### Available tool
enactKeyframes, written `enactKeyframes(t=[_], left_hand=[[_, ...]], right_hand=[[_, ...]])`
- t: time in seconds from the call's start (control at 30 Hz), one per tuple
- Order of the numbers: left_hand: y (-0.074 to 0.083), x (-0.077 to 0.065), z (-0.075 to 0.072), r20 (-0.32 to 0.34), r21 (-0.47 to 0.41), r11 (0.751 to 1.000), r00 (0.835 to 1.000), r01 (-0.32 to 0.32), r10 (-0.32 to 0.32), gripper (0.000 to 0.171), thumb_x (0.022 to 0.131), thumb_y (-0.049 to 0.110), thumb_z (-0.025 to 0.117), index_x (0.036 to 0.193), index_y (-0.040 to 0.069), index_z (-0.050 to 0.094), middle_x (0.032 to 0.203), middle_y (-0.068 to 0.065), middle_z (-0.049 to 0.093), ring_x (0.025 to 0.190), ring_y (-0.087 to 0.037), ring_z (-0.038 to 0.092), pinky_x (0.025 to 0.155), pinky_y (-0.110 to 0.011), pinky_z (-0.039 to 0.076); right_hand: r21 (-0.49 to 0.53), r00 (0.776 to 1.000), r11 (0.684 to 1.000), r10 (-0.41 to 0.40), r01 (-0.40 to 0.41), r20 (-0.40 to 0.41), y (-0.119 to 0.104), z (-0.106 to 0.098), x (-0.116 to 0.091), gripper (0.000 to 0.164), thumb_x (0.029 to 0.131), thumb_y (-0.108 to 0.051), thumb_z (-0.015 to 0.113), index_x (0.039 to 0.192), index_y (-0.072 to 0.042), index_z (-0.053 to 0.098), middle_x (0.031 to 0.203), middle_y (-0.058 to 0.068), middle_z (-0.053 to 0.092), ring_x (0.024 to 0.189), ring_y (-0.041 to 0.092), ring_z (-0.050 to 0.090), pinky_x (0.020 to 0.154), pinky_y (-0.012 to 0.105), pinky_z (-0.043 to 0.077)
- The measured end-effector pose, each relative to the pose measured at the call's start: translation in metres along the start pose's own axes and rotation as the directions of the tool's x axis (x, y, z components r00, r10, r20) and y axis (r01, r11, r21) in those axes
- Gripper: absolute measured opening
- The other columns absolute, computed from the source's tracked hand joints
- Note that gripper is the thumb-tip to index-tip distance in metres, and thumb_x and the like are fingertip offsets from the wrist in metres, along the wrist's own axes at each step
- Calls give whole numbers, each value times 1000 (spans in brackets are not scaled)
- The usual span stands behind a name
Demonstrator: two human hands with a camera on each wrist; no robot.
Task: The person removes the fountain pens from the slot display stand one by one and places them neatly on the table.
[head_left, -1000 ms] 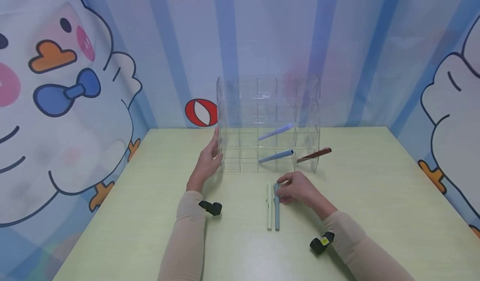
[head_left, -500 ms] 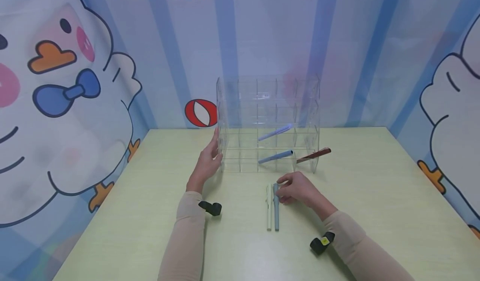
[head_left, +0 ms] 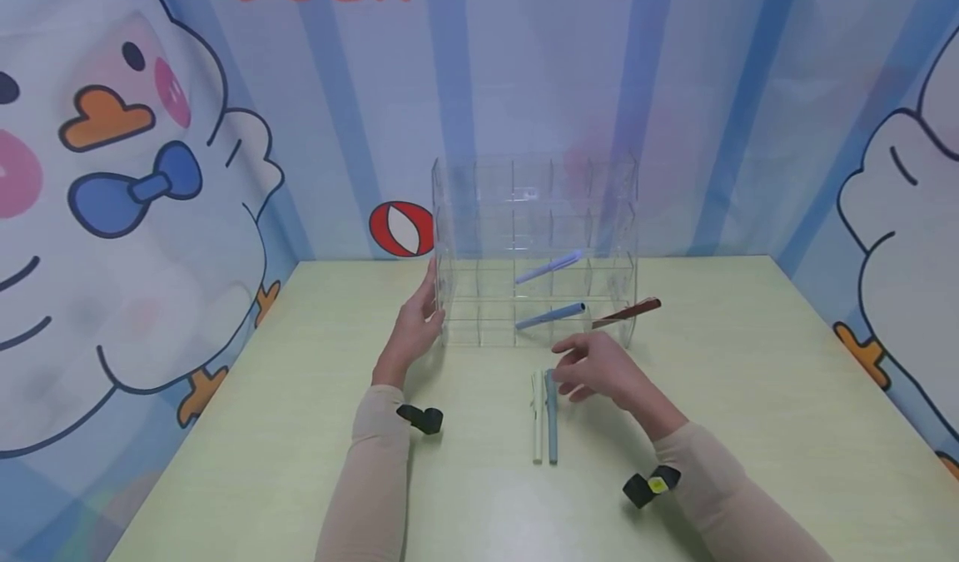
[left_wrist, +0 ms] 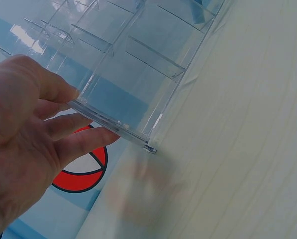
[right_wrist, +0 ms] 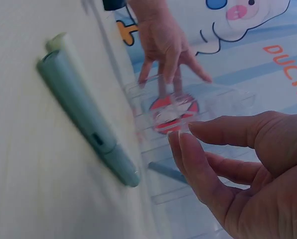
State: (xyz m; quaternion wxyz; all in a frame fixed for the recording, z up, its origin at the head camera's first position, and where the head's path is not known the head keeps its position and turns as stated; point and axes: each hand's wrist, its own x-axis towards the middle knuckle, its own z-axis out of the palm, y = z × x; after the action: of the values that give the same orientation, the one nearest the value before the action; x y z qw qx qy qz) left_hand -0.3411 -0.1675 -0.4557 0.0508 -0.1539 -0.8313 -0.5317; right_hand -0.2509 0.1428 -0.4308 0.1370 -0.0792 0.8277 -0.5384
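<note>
A clear compartment rack [head_left: 534, 251] stands on the table. My left hand [head_left: 412, 325] holds its left side wall, thumb on one face and fingers on the other, as the left wrist view shows. In front of the rack, a pale green pen [head_left: 537, 429] and a grey-blue pen [head_left: 553, 433] lie side by side. Over the top end of the grey-blue pen hovers my right hand [head_left: 599, 368]. Its thumb and fingertips are close together with nothing between them in the right wrist view, where the pen [right_wrist: 81, 107] lies apart from them.
Inside the rack lie a lavender pen [head_left: 549, 267] and, one row lower, a blue pen [head_left: 550, 316]. A brown pen [head_left: 628, 312] pokes out of the bottom row at the right. A printed cloth [head_left: 524, 62] hangs right behind the table.
My right hand has come off the grey-blue pen and risen slightly toward the rack. Both loose pens keep their places, and my left hand stays on the rack.
</note>
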Motion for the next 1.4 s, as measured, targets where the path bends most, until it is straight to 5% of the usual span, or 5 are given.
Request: enactKeyframes(t=[0.33,0.6,0.87,1.17,1.4], left_hand=[[0,1,1,2,9,1000,1000,-13,13,88,98,-7,50,161,37,6,166,3,17,146,-26,32,113,-45,36],[0,1,-2,-9,-6,1000,1000,-10,10,89,98,-4,50,160,44,7,165,-5,21,145,-30,33,112,-50,36],[-2,-1,0,7,-13,1000,1000,-9,9,90,99,-3,50,157,49,6,166,-4,19,146,-29,32,112,-49,36],[0,1,0,-4,-7,1000,1000,-24,24,88,98,-6,50,161,40,7,165,-3,20,144,-31,34,111,-48,37],[-1,-1,0,6,-18,1000,1000,-19,19,88,98,-7,50,161,39,7,165,-3,20,144,-31,34,111,-48,38]], right_hand=[[-47,992,992,-116,113,-51,-20,-12,-13,45,90,-11,72,129,6,61,104,16,67,85,26,71,72,38,61],[-102,977,982,-169,156,-132,-25,-25,-11,42,92,-15,71,130,3,63,110,17,68,97,28,67,79,42,59],[-210,911,947,-299,245,-283,-22,-31,-5,39,93,-14,70,129,0,64,115,18,68,102,31,68,82,45,58],[-223,815,921,-387,319,-431,-22,-38,11,38,93,-9,69,129,2,62,123,21,64,109,33,63,88,47,56],[-187,813,943,-331,274,-479,-27,-39,24,54,93,-9,68,144,-1,50,140,20,49,122,36,56,87,49,56]])
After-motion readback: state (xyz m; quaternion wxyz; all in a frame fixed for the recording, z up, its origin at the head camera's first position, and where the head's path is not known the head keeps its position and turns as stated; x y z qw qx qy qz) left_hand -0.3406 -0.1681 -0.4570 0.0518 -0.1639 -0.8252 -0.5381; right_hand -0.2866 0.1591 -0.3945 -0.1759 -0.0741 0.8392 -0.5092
